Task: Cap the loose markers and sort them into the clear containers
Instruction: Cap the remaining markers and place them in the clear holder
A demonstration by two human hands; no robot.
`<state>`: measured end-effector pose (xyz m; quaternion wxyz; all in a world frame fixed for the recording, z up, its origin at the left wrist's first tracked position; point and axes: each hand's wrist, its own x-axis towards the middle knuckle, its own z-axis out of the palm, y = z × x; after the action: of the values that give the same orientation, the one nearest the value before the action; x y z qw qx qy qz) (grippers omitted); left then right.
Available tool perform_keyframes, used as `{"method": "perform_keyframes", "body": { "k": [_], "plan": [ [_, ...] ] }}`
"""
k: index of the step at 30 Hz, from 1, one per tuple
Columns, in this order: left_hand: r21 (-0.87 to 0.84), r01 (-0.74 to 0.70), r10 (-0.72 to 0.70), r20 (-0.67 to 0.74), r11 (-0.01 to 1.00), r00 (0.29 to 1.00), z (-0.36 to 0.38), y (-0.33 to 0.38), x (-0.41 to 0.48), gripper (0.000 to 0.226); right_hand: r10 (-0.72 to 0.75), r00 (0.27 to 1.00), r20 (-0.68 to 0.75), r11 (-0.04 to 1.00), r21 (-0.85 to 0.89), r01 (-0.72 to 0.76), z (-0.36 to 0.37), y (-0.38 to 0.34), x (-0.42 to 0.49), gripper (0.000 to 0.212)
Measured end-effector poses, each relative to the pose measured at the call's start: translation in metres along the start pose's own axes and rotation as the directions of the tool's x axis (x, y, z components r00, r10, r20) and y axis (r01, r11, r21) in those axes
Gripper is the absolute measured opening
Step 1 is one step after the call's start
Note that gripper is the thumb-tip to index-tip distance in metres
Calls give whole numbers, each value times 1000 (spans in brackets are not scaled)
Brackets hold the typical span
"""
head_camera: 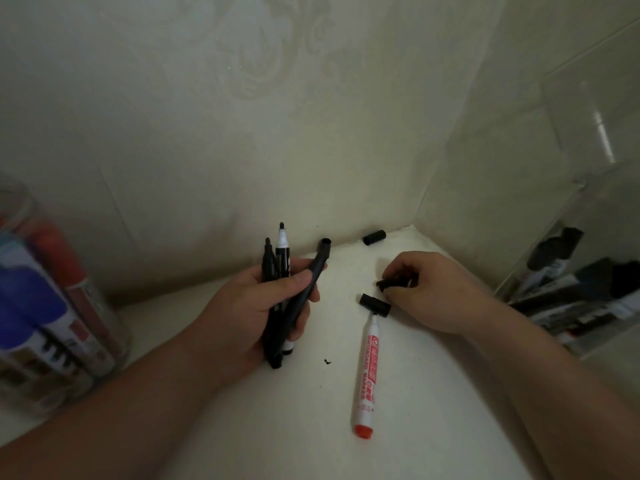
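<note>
White and ink-specked, the table runs into a corner of cream patterned wall, a clear jar of coloured markers at its left edge, a clear box of black ones at its right. The left hand grips a bundle of black markers, two with bare tips. The right hand pinches a black cap on the table, beside a red marker lying near the middle.

White marker with red print; black caps; cream wall.
</note>
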<state>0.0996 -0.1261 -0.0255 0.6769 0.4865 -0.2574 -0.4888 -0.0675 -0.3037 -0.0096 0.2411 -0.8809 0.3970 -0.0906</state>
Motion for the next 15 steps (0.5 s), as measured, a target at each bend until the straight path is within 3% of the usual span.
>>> {"method": "perform_keyframes", "body": {
  "k": [6,8,12,15],
  "plan": [
    [14,11,-11,-4,1000,1000,-2,-2,2,38,-4,993,117,1000,18,2,-11,-3,-9,21],
    [29,15,-15,-4,999,1000,-4,-3,3,37,-10,998,63,1000,-8,11,-16,-6,-10,22],
    [36,5,-6,15,999,1000,-5,-3,3,25,-29,981,-191,998,-69,16,-20,-16,3,21],
    [-15,-2,2,31,1000,1000,-4,-2,3,32,-113,981,-159,966,-250,71,-18,-24,29,33]
  ]
}}
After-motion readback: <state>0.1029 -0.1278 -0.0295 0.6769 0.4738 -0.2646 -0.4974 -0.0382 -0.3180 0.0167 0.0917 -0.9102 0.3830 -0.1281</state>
